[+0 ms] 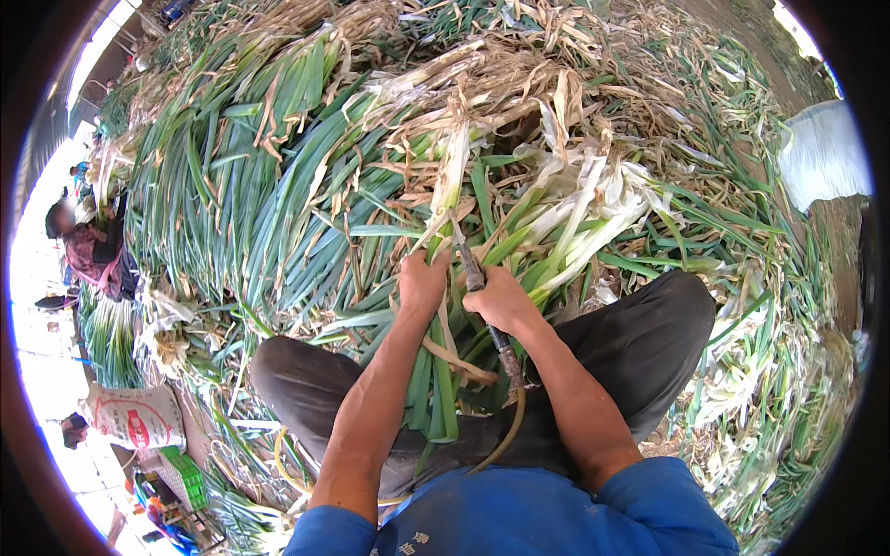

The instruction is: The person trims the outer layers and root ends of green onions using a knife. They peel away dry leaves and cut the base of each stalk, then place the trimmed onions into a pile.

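My left hand (421,283) is closed around the leaves of a green onion stalk (448,184), whose pale end with dry outer skin points away from me. In my right hand (502,299) is an air blow gun (473,270) with a hose (518,417) running back toward my lap. Its thin nozzle lies close beside the stalk. Long green leaves hang below my left hand between my knees. Just right of the nozzle lie several pale stalks (570,243) with loose white skins.
A large heap of green onions (243,187) spreads ahead and left. Peeled skins and leaves (744,375) cover the ground at right. A white sheet or sack (826,154) lies far right. At left are a seated person (94,250), a printed sack (135,417) and a green crate (186,476).
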`<state>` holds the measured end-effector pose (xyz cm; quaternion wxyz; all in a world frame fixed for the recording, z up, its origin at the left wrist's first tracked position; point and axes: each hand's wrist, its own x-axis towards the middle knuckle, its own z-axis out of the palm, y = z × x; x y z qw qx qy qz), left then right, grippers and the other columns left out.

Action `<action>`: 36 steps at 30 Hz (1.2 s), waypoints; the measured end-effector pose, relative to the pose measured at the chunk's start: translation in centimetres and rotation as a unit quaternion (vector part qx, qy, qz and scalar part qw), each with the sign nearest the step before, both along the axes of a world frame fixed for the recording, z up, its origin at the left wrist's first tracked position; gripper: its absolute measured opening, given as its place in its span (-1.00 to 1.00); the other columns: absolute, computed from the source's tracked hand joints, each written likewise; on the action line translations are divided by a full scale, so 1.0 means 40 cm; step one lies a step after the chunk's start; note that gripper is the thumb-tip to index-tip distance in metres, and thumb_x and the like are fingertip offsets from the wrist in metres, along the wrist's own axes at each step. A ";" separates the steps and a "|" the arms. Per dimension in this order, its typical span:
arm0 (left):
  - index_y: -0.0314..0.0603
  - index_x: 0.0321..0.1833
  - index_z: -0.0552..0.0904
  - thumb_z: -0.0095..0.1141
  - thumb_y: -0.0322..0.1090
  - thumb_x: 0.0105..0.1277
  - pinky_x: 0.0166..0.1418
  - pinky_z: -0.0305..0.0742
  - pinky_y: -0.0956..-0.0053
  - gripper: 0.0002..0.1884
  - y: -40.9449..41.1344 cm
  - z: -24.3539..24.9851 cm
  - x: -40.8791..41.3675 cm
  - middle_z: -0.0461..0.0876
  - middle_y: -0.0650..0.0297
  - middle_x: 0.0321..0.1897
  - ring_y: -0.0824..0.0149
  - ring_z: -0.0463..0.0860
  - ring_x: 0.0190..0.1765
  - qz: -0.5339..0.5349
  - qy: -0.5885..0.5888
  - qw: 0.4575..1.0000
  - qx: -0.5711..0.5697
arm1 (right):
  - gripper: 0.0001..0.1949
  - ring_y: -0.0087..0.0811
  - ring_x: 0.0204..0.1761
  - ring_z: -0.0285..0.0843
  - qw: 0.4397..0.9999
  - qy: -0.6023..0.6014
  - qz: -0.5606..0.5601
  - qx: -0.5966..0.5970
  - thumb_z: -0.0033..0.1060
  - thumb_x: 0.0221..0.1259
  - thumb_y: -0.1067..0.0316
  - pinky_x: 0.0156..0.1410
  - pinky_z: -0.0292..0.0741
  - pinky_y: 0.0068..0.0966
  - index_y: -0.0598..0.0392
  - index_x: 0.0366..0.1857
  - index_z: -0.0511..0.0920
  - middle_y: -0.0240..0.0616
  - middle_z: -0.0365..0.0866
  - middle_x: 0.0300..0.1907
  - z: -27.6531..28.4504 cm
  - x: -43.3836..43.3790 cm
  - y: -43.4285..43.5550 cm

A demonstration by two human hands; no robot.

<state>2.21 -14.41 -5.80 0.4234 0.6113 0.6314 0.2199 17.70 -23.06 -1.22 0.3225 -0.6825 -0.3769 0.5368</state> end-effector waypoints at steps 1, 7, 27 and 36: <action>-0.50 -0.12 0.80 0.37 -0.01 0.38 0.05 0.62 -0.01 -0.51 -0.004 0.008 -0.003 0.81 -0.22 -0.31 -0.21 0.82 -0.13 0.006 0.005 1.000 -0.001 | -0.79 -0.31 -0.48 0.52 1.000 -0.010 0.007 -0.006 0.42 0.03 0.36 -0.27 0.44 -0.24 0.26 -0.37 0.58 -0.22 0.58 -0.53 -0.003 -0.011 -0.015; -0.49 -0.38 0.64 0.31 -0.15 0.41 -0.28 0.36 0.08 -0.59 0.052 -0.121 -0.063 0.64 0.03 -0.53 0.11 0.39 -0.49 0.109 -0.224 0.966 -0.062 | -0.72 0.17 -0.25 0.73 0.993 -0.068 0.088 -0.023 0.38 0.01 0.31 -0.03 0.58 -0.04 0.34 -0.31 0.62 0.19 0.71 -0.36 -0.001 -0.061 -0.090; -0.48 -0.13 0.81 0.56 -0.19 0.25 -0.20 0.57 0.28 -0.61 0.023 0.020 -0.080 0.77 0.18 -0.39 0.36 0.68 -0.33 -0.033 -0.096 0.991 -0.087 | -0.70 0.33 -0.21 0.72 0.984 -0.175 -0.021 -0.016 0.29 0.17 0.31 -0.04 0.57 0.08 0.44 -0.26 0.65 0.36 0.72 -0.29 0.001 -0.038 0.070; -0.50 0.00 0.81 0.45 -0.09 0.30 -0.16 0.60 0.26 -0.52 -0.004 0.015 -0.078 0.79 0.07 -0.39 0.27 0.74 -0.34 -0.023 -0.073 0.996 -0.041 | -0.78 0.15 -0.36 0.66 0.979 -0.199 0.002 -0.037 0.24 0.00 0.40 -0.16 0.53 -0.01 0.41 -0.43 0.62 0.23 0.67 -0.42 -0.087 0.025 0.307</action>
